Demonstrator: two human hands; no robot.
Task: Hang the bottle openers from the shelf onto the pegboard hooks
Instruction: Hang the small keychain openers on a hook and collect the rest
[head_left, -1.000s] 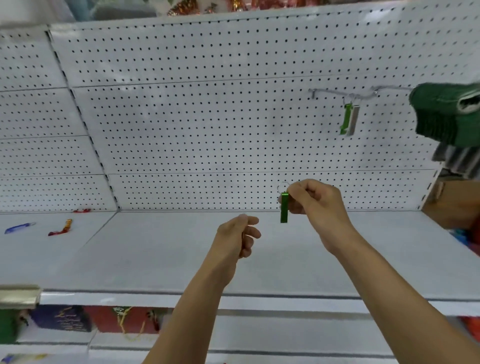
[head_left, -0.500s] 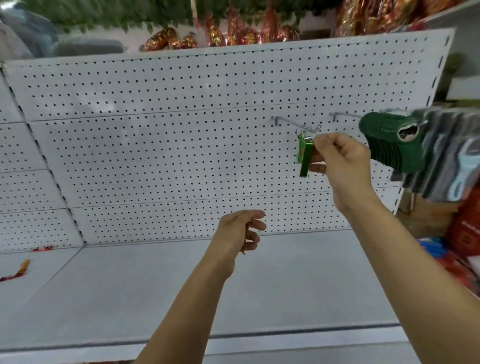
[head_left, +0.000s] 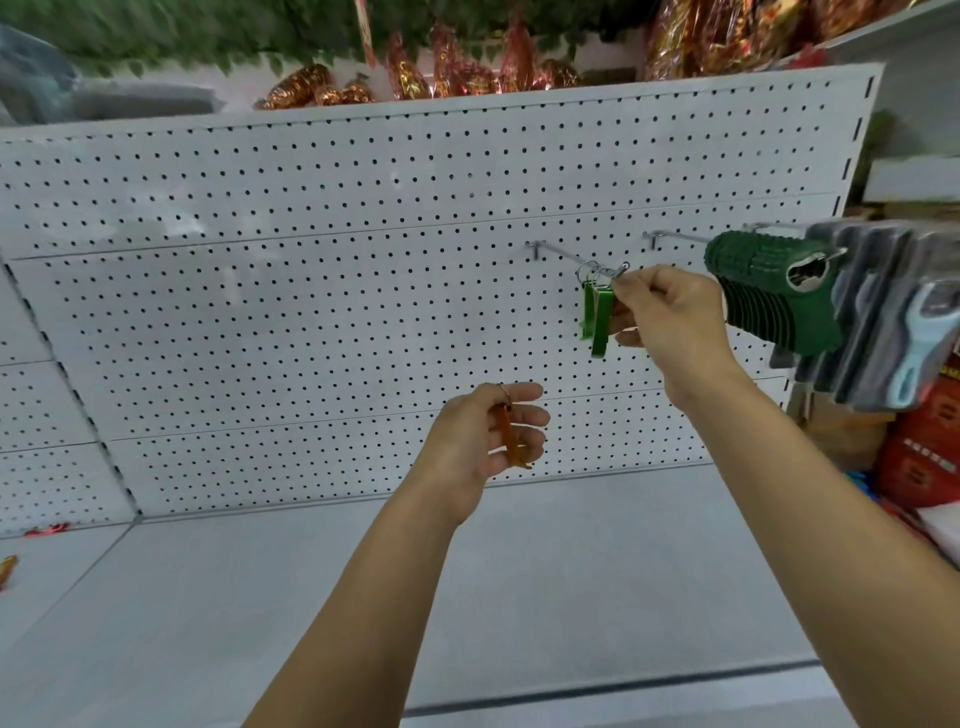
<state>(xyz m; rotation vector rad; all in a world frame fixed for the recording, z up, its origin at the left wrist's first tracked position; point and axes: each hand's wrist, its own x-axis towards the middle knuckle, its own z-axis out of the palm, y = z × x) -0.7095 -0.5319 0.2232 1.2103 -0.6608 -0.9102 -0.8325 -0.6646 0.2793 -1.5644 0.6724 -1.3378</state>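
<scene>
Two green openers (head_left: 597, 317), one orange opener (head_left: 511, 439)

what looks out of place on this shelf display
Two small items lie loose at the far left of the grey shelf: a red one against the white pegboard base and an orange one at the frame edge. They look like unhung stock; both are too small to identify.

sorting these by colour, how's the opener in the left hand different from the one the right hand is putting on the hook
The orange opener lies low in the left hand, apart from the pegboard; the green opener hangs upright at the hook, its ring pinched by the right hand. The orange one is partly hidden by fingers; the green one shows nearly whole. Both are slim bars with a metal key ring.
</scene>
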